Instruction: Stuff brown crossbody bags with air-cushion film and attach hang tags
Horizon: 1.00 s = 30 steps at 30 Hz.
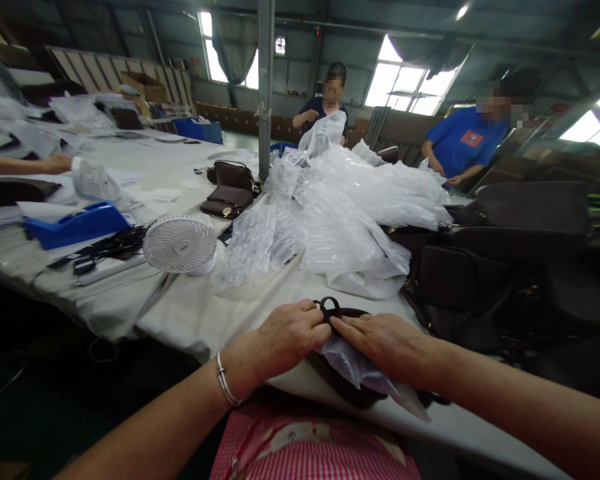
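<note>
- Dark brown bag (pixel 347 390), partly hidden, lies at the near edge of the surface (pixel 205 310), directly beneath the person's hands.
- Its strap loop (pixel 331 299) stands up just between the two sets of fingers, toward the far side of the bag.
- Left hand (pixel 291 333): fingers curled, seemingly pinching the loop's base.
- Right hand (pixel 391 343): fingers stretched flat, index tip beside the loop; whether its hidden thumb grips cannot be told.
- Both hands are about equally near; clear plastic (pixel 343 360) and the right hand obscure the bag's long axis.
</note>
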Each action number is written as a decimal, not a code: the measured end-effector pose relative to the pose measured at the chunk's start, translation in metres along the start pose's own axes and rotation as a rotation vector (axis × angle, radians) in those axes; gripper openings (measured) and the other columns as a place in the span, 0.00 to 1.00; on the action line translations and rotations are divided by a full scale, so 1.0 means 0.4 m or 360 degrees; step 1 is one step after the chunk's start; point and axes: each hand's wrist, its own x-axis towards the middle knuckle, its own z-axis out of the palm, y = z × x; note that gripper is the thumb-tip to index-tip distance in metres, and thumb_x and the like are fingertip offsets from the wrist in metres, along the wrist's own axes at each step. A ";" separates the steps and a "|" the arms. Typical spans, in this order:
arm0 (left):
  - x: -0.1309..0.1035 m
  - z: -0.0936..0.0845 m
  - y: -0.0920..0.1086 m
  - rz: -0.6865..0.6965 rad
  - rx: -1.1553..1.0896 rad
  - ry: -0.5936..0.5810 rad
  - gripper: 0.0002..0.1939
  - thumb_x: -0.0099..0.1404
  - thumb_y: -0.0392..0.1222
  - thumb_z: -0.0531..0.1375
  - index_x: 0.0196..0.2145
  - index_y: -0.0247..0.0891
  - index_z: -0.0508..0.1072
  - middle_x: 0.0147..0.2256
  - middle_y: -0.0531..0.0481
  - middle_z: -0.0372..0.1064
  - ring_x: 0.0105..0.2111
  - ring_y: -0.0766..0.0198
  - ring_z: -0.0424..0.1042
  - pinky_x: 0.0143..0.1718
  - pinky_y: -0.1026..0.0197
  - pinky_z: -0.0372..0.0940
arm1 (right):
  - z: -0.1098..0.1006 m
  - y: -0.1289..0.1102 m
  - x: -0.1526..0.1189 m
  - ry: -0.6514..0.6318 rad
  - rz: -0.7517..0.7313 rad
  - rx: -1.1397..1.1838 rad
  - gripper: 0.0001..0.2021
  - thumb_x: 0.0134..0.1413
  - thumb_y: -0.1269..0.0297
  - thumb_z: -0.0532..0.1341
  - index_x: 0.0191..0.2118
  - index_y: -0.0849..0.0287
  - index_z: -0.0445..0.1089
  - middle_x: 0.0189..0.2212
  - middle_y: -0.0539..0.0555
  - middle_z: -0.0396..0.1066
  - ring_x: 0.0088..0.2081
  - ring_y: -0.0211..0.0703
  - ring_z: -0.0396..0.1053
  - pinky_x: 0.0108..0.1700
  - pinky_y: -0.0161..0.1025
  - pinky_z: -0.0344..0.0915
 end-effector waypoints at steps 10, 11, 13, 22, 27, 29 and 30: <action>-0.031 0.022 0.027 -0.0059 -0.0012 0.0087 0.06 0.71 0.35 0.56 0.34 0.37 0.71 0.35 0.46 0.69 0.37 0.59 0.66 0.36 0.58 0.67 | 0.003 0.004 0.055 -0.0267 -0.0163 -0.0297 0.10 0.56 0.79 0.60 0.40 0.63 0.76 0.28 0.56 0.78 0.27 0.45 0.73 0.27 0.38 0.59; -0.036 0.026 0.032 -0.0080 -0.0040 0.0124 0.07 0.71 0.35 0.55 0.36 0.36 0.72 0.36 0.46 0.69 0.38 0.58 0.67 0.38 0.57 0.68 | 0.008 -0.001 0.064 -0.0313 -0.0145 -0.0314 0.09 0.55 0.79 0.61 0.37 0.63 0.77 0.27 0.56 0.78 0.26 0.45 0.73 0.27 0.39 0.58; -0.046 0.030 0.039 -0.0151 -0.0118 0.0203 0.08 0.71 0.33 0.53 0.40 0.35 0.73 0.40 0.44 0.70 0.41 0.58 0.67 0.41 0.57 0.69 | 0.014 -0.011 0.080 -0.0417 -0.0090 -0.0336 0.08 0.52 0.80 0.62 0.32 0.65 0.77 0.27 0.59 0.78 0.27 0.46 0.73 0.28 0.40 0.60; -0.081 0.009 0.031 -0.0287 -0.0444 0.0255 0.14 0.66 0.31 0.56 0.48 0.36 0.72 0.47 0.42 0.70 0.47 0.56 0.69 0.47 0.54 0.70 | -0.042 0.028 0.087 -0.0494 0.0320 0.0725 0.10 0.61 0.67 0.57 0.41 0.60 0.76 0.37 0.56 0.78 0.35 0.45 0.74 0.38 0.39 0.67; -0.063 0.024 0.033 -0.0271 -0.0345 0.0283 0.12 0.64 0.27 0.54 0.42 0.36 0.72 0.46 0.42 0.70 0.46 0.55 0.69 0.44 0.54 0.71 | -0.028 0.035 0.063 -0.0181 0.0362 0.0787 0.14 0.53 0.72 0.59 0.46 0.58 0.72 0.39 0.53 0.77 0.39 0.43 0.73 0.40 0.36 0.66; -0.055 0.024 0.034 -0.0216 -0.0338 0.0265 0.13 0.63 0.25 0.53 0.40 0.36 0.71 0.45 0.43 0.71 0.44 0.56 0.68 0.43 0.55 0.70 | -0.014 0.031 0.062 -0.0238 0.0227 0.0583 0.11 0.54 0.72 0.59 0.42 0.57 0.73 0.37 0.53 0.77 0.36 0.43 0.73 0.38 0.37 0.65; -0.051 0.023 0.035 -0.0183 -0.0343 0.0261 0.13 0.63 0.25 0.52 0.40 0.35 0.71 0.44 0.43 0.71 0.43 0.56 0.68 0.43 0.55 0.70 | -0.005 0.028 0.065 -0.0267 0.0189 0.0475 0.10 0.53 0.73 0.59 0.40 0.57 0.74 0.34 0.53 0.77 0.34 0.43 0.73 0.36 0.36 0.64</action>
